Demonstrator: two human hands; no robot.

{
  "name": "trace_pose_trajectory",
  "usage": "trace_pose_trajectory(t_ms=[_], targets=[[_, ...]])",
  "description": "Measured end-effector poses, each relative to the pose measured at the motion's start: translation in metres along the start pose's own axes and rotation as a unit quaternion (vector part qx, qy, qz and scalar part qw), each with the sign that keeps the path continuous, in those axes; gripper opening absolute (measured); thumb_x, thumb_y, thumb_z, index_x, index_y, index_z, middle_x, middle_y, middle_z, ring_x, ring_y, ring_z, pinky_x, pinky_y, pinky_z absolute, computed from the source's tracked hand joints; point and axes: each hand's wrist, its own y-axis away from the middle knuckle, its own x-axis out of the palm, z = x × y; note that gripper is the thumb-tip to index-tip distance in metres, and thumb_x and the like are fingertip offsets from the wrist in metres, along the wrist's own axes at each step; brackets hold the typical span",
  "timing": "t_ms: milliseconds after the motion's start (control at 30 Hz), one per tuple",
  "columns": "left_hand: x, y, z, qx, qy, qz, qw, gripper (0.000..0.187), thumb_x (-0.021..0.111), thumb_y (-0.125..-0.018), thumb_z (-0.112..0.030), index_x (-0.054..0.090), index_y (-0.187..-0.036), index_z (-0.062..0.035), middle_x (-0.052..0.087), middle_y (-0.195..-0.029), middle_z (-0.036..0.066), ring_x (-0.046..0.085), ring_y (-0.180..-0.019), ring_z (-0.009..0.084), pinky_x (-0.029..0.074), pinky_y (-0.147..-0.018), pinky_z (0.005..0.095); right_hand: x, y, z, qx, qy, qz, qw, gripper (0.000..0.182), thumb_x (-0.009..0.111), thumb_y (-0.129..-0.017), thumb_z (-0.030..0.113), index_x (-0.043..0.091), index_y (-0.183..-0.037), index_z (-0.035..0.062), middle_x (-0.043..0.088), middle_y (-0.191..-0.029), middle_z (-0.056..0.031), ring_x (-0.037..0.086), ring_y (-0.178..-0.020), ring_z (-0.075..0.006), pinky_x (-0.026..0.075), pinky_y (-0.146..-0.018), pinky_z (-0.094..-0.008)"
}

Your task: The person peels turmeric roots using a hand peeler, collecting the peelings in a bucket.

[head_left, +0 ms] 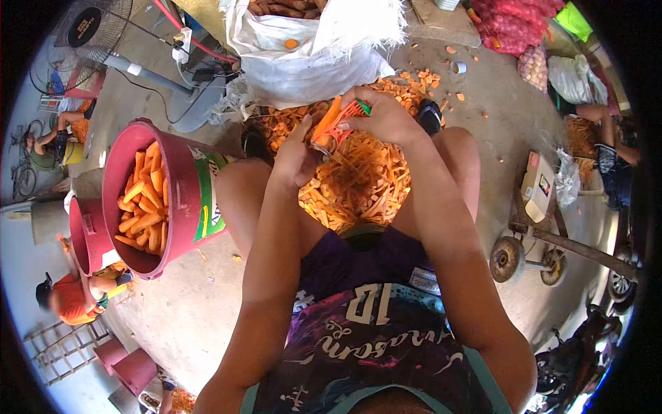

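A carrot (327,119), orange and smooth, is tilted up in my left hand (298,153), whose fingers are closed around its lower end. My right hand (379,119) grips a red peeler (352,114) with an open-ribbed handle and a green part, close against the carrot. Under both hands, between my knees, lies a heap of carrot peelings (376,183) in a container that is mostly covered. Darker, thin shreds are bunched on top of the heap. The peeler's blade is too small to make out.
At left stands a red tub (181,207) of peeled carrots, with another red tub (84,234) behind it. Ahead is a white sack (310,76) of unpeeled roots. A fan (86,31), a wheeled trolley (541,241) and red net sacks (514,24) stand around; other people sit at the sides.
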Motion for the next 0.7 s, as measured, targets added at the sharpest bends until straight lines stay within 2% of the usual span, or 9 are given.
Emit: trace_pose_trajectory(t_ms=[67,100,133,233,367,433,567,633,700], targets=[[-0.001,-0.003,0.002,0.006,0.051,0.004,0.999,0.038,0.044,-0.114,-0.033,0.056,-0.14,-0.0082,0.069,-0.113,0.004,0.068,-0.095,0.0146,0.053,-0.069,0.0277,0.0,0.001,0.003,0.006,0.048,0.002,0.999,0.033,0.086,-0.085,0.005,0.069,-0.113,0.0051,0.07,-0.11,-0.0011,0.063,-0.107,-0.0128,0.051,-0.098,-0.0305],[-0.01,-0.012,0.008,0.0,0.043,0.022,0.999,0.04,0.044,-0.114,-0.031,0.053,-0.145,-0.0073,0.068,-0.117,0.006,0.068,-0.099,0.0176,0.056,-0.075,0.0322,0.0,0.002,0.006,0.004,0.049,0.005,0.999,0.033,0.086,-0.085,0.005,0.069,-0.113,0.0051,0.07,-0.11,-0.0011,0.063,-0.107,-0.0128,0.051,-0.098,-0.0305],[-0.016,-0.017,0.011,-0.006,0.033,0.039,0.999,0.042,0.044,-0.113,-0.029,0.049,-0.149,-0.0063,0.067,-0.121,0.009,0.069,-0.102,0.0206,0.059,-0.082,0.0367,0.001,0.004,0.009,0.012,0.021,0.027,0.999,0.032,0.086,-0.085,0.006,0.069,-0.112,0.0058,0.07,-0.108,-0.0008,0.063,-0.106,-0.0128,0.051,-0.098,-0.0305],[-0.027,-0.019,0.014,-0.029,0.027,0.095,0.995,0.044,0.041,-0.112,-0.024,0.043,-0.153,-0.0065,0.065,-0.127,0.011,0.069,-0.105,0.0227,0.06,-0.086,0.0387,-0.001,0.008,0.018,0.019,-0.009,0.062,0.998,0.03,0.086,-0.085,0.006,0.07,-0.11,0.0073,0.07,-0.105,-0.0002,0.063,-0.103,-0.0126,0.051,-0.097,-0.0311],[-0.011,-0.014,0.014,0.045,0.091,0.099,0.99,0.046,0.036,-0.111,-0.018,0.041,-0.155,-0.0066,0.063,-0.131,0.015,0.069,-0.109,0.0241,0.06,-0.089,0.0397,-0.002,0.011,0.019,0.018,-0.008,0.07,0.997,0.032,0.088,-0.082,0.006,0.071,-0.108,0.0077,0.07,-0.103,-0.0009,0.064,-0.099,-0.0132,0.052,-0.094,-0.0326],[-0.004,-0.016,0.013,0.061,0.083,0.035,0.994,0.045,0.038,-0.113,-0.019,0.04,-0.156,-0.0057,0.057,-0.147,0.013,0.065,-0.123,0.0242,0.056,-0.102,0.0413,0.001,0.011,0.019,0.01,0.0,0.062,0.998,0.034,0.089,-0.081,0.008,0.071,-0.109,0.0066,0.07,-0.103,-0.002,0.064,-0.099,-0.014,0.052,-0.094,-0.0328],[0.002,-0.014,0.01,0.05,0.052,0.021,0.997,0.046,0.038,-0.113,-0.019,0.039,-0.158,-0.0064,0.057,-0.147,0.013,0.062,-0.127,0.0252,0.054,-0.106,0.0411,0.009,0.006,-0.001,0.036,0.066,0.023,0.997,0.04,0.09,-0.081,0.015,0.071,-0.115,0.0056,0.073,-0.108,-0.0052,0.066,-0.101,-0.0157,0.053,-0.095,-0.033],[0.004,-0.013,0.011,0.053,0.064,0.037,0.996,0.046,0.035,-0.114,-0.019,0.041,-0.157,-0.0063,0.06,-0.141,0.014,0.068,-0.119,0.0242,0.059,-0.096,0.0399,0.011,0.008,0.001,0.02,0.085,-0.006,0.996,0.04,0.089,-0.082,0.017,0.071,-0.117,0.0075,0.073,-0.11,-0.0061,0.066,-0.102,-0.0172,0.053,-0.095,-0.0331],[0.004,-0.011,0.011,0.055,0.052,0.038,0.996,0.045,0.036,-0.114,-0.019,0.042,-0.157,-0.0062,0.06,-0.141,0.014,0.068,-0.117,0.0231,0.059,-0.096,0.0394,0.008,0.009,0.002,0.005,0.106,-0.035,0.994,0.041,0.089,-0.083,0.018,0.071,-0.119,0.0094,0.073,-0.112,-0.007,0.067,-0.103,-0.0186,0.053,-0.096,-0.0332]])
